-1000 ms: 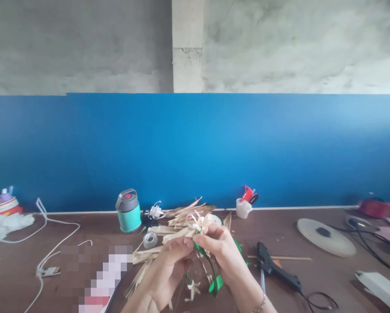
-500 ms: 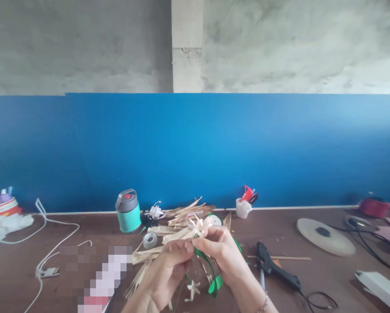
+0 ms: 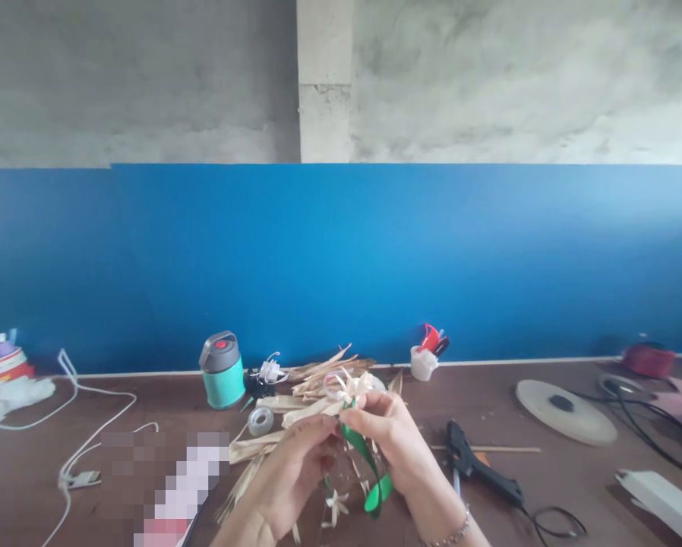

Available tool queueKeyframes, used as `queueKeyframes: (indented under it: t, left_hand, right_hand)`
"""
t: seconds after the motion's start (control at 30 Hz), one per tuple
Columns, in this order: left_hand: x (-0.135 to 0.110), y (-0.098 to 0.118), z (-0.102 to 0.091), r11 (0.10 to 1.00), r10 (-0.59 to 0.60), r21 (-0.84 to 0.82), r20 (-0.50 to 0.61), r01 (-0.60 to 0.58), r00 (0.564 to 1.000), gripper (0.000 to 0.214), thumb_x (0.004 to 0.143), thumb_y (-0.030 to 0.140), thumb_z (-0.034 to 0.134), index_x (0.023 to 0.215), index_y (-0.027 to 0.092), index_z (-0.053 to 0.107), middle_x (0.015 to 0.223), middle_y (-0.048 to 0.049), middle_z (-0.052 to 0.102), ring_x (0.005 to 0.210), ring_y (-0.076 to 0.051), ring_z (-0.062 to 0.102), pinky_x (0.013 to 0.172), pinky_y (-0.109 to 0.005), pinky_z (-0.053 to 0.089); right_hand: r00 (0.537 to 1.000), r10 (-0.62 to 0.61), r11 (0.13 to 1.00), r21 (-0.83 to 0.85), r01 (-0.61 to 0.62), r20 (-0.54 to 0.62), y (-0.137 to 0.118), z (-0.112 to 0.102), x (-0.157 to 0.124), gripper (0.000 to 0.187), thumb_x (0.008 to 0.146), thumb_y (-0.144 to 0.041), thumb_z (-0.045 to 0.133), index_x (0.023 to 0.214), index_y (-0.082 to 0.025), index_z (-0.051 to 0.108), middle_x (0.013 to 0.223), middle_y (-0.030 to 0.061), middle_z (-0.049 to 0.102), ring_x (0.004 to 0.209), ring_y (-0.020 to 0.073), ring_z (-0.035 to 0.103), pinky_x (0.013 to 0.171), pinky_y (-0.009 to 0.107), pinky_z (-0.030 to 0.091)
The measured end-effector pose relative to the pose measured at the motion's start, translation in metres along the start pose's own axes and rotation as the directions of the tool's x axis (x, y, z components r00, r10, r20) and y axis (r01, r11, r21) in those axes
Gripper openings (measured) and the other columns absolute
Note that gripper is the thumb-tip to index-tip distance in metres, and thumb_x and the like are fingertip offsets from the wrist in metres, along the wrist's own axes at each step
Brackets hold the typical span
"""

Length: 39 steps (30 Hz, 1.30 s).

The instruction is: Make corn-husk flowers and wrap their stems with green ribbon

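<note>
A pale flower of dried husk petals (image 3: 355, 386) stands upright at my fingertips, in the middle of the head view. My right hand (image 3: 401, 444) is closed, thumb and fingers pinching at the flower's base. From there a green ribbon-like strip (image 3: 378, 497) hangs down in a curl. My left hand (image 3: 284, 471) pinches just below the flower, its fingertips close to my right thumb; the stem there is mostly hidden by the fingers. Beneath my hands a second small husk flower (image 3: 335, 507) shows.
Dried husks (image 3: 312, 406) lie behind my hands, with a clear tape roll (image 3: 260, 420) and a teal flask (image 3: 223, 384) to the left. A black glue gun (image 3: 478, 463) rests right of my right hand. A white cup of tools (image 3: 423, 365) stands by the blue wall.
My right fingers have shifted slightly at the flower's base, and more of the green strip shows beside the thumb. The left fingertips have moved a little. The view has shifted slightly.
</note>
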State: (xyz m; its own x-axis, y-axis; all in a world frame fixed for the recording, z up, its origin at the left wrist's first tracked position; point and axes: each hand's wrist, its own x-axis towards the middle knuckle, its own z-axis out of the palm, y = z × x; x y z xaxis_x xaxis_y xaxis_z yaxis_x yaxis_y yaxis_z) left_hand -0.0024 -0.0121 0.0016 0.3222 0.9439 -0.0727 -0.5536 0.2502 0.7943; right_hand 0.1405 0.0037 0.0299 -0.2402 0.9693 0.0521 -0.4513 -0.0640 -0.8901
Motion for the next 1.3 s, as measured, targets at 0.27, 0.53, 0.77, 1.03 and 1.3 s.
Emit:
queueKeyframes:
  t: [0.27, 0.53, 0.77, 1.03, 1.3]
  left_hand:
    - [-0.003, 0.004, 0.009, 0.998, 0.056, 0.042, 0.018, -0.056, 0.998, 0.023, 0.071, 0.033, 0.079, 0.062, 0.016, 0.067, 0.06, 0.0006, 0.06, 0.056, -0.012, 0.05, 0.06, -0.025, 0.038]
    - [-0.002, 0.003, 0.007, 0.997, 0.007, 0.075, -0.1, 0.0, 0.995, 0.03, 0.061, 0.035, 0.086, 0.057, 0.015, 0.063, 0.058, -0.0001, 0.065, 0.053, -0.011, 0.053, 0.055, -0.024, 0.035]
    - [-0.007, 0.009, 0.011, 0.983, 0.107, 0.165, -0.152, -0.081, 0.983, 0.028, 0.061, 0.036, 0.085, 0.06, 0.016, 0.066, 0.058, 0.0013, 0.063, 0.056, -0.012, 0.049, 0.057, -0.024, 0.033]
    - [-0.006, 0.011, 0.014, 0.965, 0.198, 0.206, -0.182, -0.159, 0.963, 0.03, 0.058, 0.038, 0.085, 0.06, 0.015, 0.066, 0.061, 0.0014, 0.062, 0.064, -0.012, 0.048, 0.063, -0.022, 0.034]
    - [-0.003, 0.006, 0.009, 0.922, 0.257, 0.344, -0.203, -0.177, 0.945, 0.033, 0.06, 0.044, 0.083, 0.059, 0.015, 0.065, 0.054, 0.0026, 0.056, 0.057, -0.01, 0.043, 0.055, -0.02, 0.03]
  right_hand:
    - [1.0, -0.018, 0.998, -0.057, 0.017, -0.007, 0.002, 0.0, 0.003, 0.033, 0.048, -0.032, 0.089, 0.052, -0.014, 0.06, 0.052, -0.0019, 0.059, 0.048, 0.0092, 0.047, 0.051, 0.022, 0.038]
    - [0.999, -0.046, 0.998, -0.042, 0.046, 0.019, 0.008, -0.003, 0.004, 0.032, 0.054, -0.033, 0.087, 0.056, -0.015, 0.06, 0.056, -0.0015, 0.061, 0.049, 0.0091, 0.048, 0.05, 0.021, 0.038]
    - [0.997, -0.071, 0.992, -0.098, 0.075, 0.042, 0.002, 0.001, 0.002, 0.029, 0.057, -0.034, 0.086, 0.06, -0.015, 0.064, 0.063, -0.001, 0.063, 0.058, 0.011, 0.052, 0.058, 0.022, 0.041]
    - [0.992, -0.066, 0.962, -0.257, 0.093, 0.112, -0.002, -0.003, 0.001, 0.026, 0.06, -0.037, 0.084, 0.07, -0.018, 0.07, 0.07, -0.0002, 0.063, 0.065, 0.013, 0.053, 0.062, 0.023, 0.042]
    - [0.995, -0.09, 0.988, -0.12, 0.095, 0.046, 0.01, -0.003, 0.006, 0.028, 0.059, -0.035, 0.085, 0.059, -0.016, 0.064, 0.061, -0.0014, 0.063, 0.057, 0.0105, 0.053, 0.056, 0.021, 0.04]
